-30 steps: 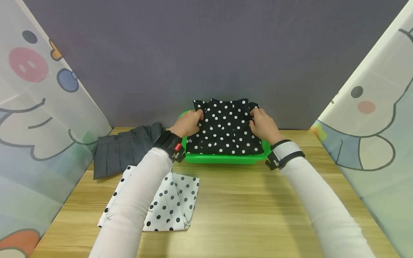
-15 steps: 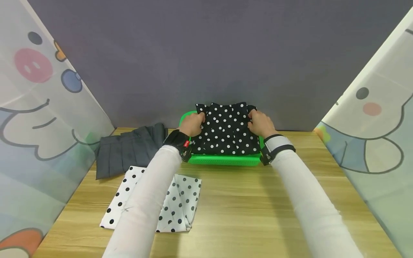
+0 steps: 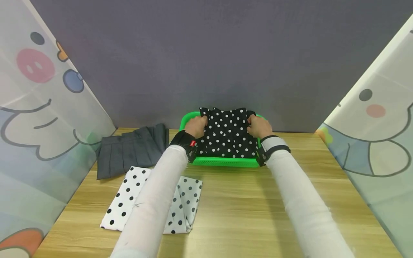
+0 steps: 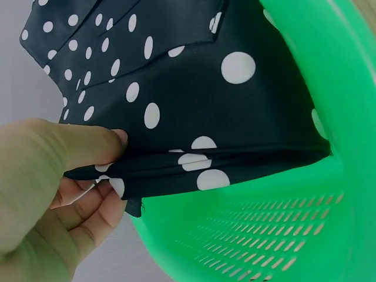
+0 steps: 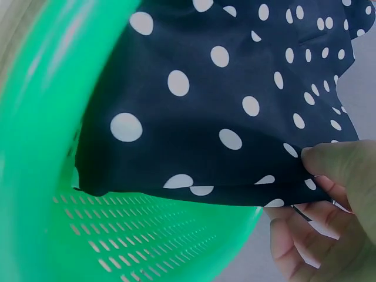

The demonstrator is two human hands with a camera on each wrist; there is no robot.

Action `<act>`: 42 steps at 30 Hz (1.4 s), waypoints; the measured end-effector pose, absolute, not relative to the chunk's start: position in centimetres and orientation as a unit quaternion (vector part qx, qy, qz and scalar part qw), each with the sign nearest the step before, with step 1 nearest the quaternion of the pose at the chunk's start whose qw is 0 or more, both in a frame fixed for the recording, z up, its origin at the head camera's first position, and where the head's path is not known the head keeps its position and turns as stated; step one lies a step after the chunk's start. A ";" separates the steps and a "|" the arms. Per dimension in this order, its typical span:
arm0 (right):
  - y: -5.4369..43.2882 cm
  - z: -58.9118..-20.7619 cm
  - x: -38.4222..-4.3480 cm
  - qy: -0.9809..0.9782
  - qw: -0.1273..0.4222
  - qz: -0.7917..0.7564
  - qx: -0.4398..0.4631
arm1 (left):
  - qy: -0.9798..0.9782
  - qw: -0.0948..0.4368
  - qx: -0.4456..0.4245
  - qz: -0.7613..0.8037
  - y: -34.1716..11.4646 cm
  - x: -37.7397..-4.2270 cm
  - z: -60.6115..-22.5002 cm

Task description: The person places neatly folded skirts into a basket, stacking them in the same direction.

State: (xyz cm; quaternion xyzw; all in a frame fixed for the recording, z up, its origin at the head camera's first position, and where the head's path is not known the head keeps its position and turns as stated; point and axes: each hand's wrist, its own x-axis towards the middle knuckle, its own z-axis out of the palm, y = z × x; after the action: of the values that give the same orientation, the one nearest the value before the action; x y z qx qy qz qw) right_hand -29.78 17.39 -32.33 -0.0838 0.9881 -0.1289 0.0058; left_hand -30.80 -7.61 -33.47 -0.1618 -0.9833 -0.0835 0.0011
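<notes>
A folded black cloth garment with white polka dots (image 3: 227, 134) is partly down inside a green plastic basket (image 3: 226, 162), its far end standing above the rim. My left hand (image 3: 196, 126) pinches the garment's left edge, and in the left wrist view the thumb presses the folded layers (image 4: 158, 167) from above with fingers beneath. On the opposite edge my right hand (image 3: 260, 127) pinches the cloth the same way, thumb on top in the right wrist view. Near the basket's slotted wall (image 5: 141, 229), the garment's lower end lies against the inside.
A dark grey pleated garment (image 3: 129, 150) lies on the wooden table (image 3: 245, 211) at the left. In front of it is a folded white cloth with black dots (image 3: 129, 197), partly under my left sleeve. A grey wall (image 3: 206, 64) rises right behind the basket.
Both hands have lowered the dotted garment deeper into the basket and drawn slightly closer together. The grey and white cloths lie as before.
</notes>
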 end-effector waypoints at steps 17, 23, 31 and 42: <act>17.0 -33.8 -30.1 0.985 0.083 -0.122 -0.088 | -0.984 -0.089 -0.140 -0.064 -7.1 -30.3 -34.0; 16.9 -34.1 -29.9 0.980 0.132 -0.112 -0.096 | -0.978 -0.139 -0.138 -0.074 -7.0 -29.9 -34.2; 17.0 -34.7 -29.7 0.974 0.174 -0.101 -0.103 | -0.976 -0.153 -0.135 -0.080 -7.0 -29.9 -35.0; 17.0 -34.5 -29.6 0.966 0.202 -0.104 -0.119 | -0.969 -0.197 -0.133 -0.069 -7.1 -31.2 -35.9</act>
State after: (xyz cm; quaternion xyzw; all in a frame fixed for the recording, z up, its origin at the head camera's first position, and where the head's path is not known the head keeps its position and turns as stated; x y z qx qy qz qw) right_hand -29.56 17.00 -34.53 -0.1192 0.9665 -0.1037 0.2025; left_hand -31.16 -7.09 -35.93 -0.1325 -0.9689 -0.0689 -0.1973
